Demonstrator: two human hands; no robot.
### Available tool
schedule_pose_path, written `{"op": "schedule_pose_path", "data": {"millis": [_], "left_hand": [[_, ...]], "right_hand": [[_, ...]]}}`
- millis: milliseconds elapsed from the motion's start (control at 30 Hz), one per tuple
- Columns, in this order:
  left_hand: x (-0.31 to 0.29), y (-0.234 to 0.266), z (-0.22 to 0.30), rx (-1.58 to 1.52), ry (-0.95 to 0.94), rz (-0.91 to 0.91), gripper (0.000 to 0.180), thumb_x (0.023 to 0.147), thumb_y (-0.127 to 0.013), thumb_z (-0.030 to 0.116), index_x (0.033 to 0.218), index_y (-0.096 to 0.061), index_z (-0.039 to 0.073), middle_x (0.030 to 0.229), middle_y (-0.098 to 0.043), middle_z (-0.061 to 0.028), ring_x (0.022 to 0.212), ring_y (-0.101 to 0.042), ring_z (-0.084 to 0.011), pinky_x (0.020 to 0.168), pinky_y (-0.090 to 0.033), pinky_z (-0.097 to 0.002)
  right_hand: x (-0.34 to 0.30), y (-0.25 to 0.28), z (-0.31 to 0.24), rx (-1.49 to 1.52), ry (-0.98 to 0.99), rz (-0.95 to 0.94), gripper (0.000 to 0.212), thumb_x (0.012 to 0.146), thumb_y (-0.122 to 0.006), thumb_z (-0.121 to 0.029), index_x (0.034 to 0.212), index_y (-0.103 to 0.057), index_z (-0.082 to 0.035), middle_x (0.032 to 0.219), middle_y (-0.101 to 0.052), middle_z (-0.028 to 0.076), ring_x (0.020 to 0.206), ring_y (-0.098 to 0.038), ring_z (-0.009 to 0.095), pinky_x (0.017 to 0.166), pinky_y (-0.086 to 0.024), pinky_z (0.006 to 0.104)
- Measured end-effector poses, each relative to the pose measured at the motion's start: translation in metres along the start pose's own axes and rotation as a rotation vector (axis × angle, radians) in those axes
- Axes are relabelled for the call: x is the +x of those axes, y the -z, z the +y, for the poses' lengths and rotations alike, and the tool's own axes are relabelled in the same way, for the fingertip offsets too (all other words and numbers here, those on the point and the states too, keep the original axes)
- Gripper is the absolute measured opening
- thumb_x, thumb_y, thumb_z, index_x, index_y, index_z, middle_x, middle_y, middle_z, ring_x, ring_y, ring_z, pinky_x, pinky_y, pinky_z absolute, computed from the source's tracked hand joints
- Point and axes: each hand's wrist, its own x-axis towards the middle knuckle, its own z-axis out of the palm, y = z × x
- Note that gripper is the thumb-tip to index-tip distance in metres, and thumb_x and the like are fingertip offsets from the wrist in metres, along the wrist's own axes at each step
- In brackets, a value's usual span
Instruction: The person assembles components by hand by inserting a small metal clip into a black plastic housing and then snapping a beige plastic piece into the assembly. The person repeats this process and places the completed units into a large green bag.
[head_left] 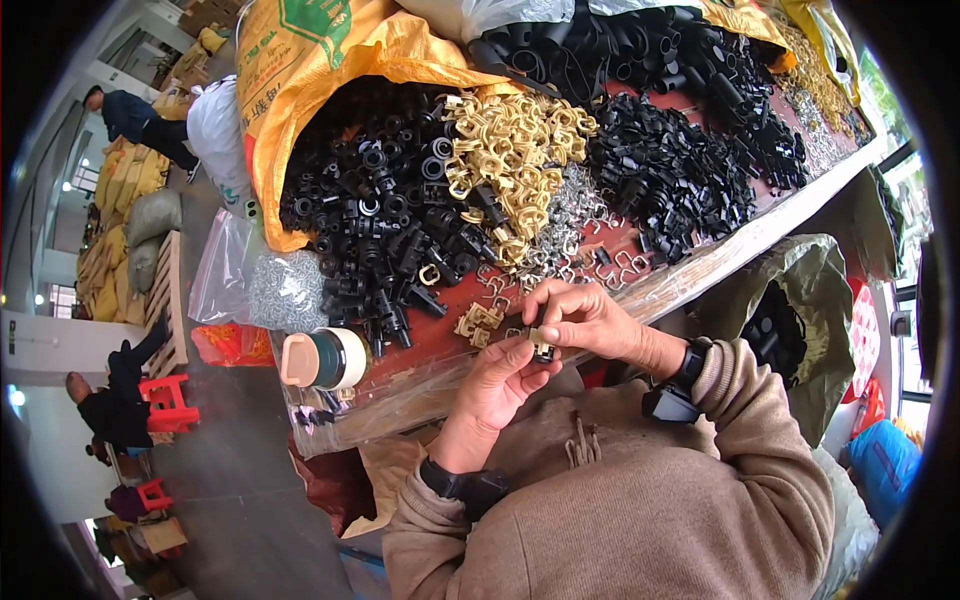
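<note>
Close to the table's front edge, my left hand and my right hand meet around a small brass-coloured and black part. The fingers of my left hand hold it from below, while my right thumb and forefinger pinch its upper end. My fingers cover much of the part. Just beyond my left fingertips lie a few brass-coloured pieces on the red tabletop. Behind them are piles of black plastic fittings, brass-coloured clips and bent silver metal hooks.
Small black pieces and black tubes are heaped farther back. An orange woven sack borders the left pile. A lidded cup and a bag of small silver parts stand left. An open sack sits right. People are at far left.
</note>
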Motion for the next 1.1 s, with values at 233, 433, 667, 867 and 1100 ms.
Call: {"op": "schedule_pose_path", "data": {"millis": [233,433,667,867,1100], "left_hand": [[0.001,0.000,-0.002,-0.015,-0.023,0.036,0.023,0.079,-0.057,0.016,0.097,-0.055,0.002,0.087,-0.060,-0.0098,0.077,-0.061,-0.0191,0.065,-0.051,-0.0233],[0.001,0.001,-0.003,-0.015,-0.030,0.032,0.020,0.080,-0.056,0.013,0.096,-0.055,0.001,0.087,-0.060,-0.0096,0.078,-0.061,-0.0190,0.066,-0.051,-0.0228],[-0.003,-0.006,-0.002,0.186,-0.138,0.102,0.019,0.080,-0.055,0.010,0.096,-0.055,0.000,0.086,-0.060,-0.0082,0.075,-0.060,-0.0169,0.063,-0.049,-0.0210],[-0.001,-0.018,0.000,0.441,-0.456,0.227,0.024,0.078,-0.057,0.010,0.100,-0.054,0.000,0.087,-0.060,-0.0068,0.072,-0.059,-0.0148,0.062,-0.049,-0.0203],[0.002,-0.017,-0.001,0.143,-0.318,0.226,0.026,0.078,-0.058,0.006,0.103,-0.054,0.002,0.089,-0.059,-0.0052,0.072,-0.059,-0.0148,0.064,-0.048,-0.0196]], "right_hand": [[0.007,0.005,-0.011,-0.448,0.247,0.019,0.009,0.076,-0.060,-0.009,0.077,-0.054,-0.002,0.090,-0.048,0.006,0.080,-0.050,0.010,0.061,-0.047,0.0203],[0.002,-0.006,-0.014,-0.374,0.167,0.100,0.012,0.076,-0.060,-0.010,0.083,-0.052,-0.003,0.086,-0.048,0.004,0.075,-0.051,0.011,0.060,-0.047,0.0234],[-0.011,0.020,-0.026,-0.620,0.022,0.200,0.023,0.073,-0.063,-0.015,0.090,-0.051,-0.006,0.081,-0.049,0.004,0.076,-0.051,0.016,0.068,-0.041,0.0260],[-0.020,0.067,-0.007,-1.564,0.014,0.387,0.025,0.071,-0.058,-0.013,0.094,-0.050,-0.007,0.072,-0.050,0.008,0.066,-0.055,0.023,0.056,-0.044,0.0328],[-0.010,0.066,0.000,-1.711,-0.026,0.359,0.017,0.072,-0.054,-0.012,0.088,-0.050,-0.008,0.070,-0.052,0.008,0.062,-0.057,0.025,0.051,-0.045,0.0349]]}}
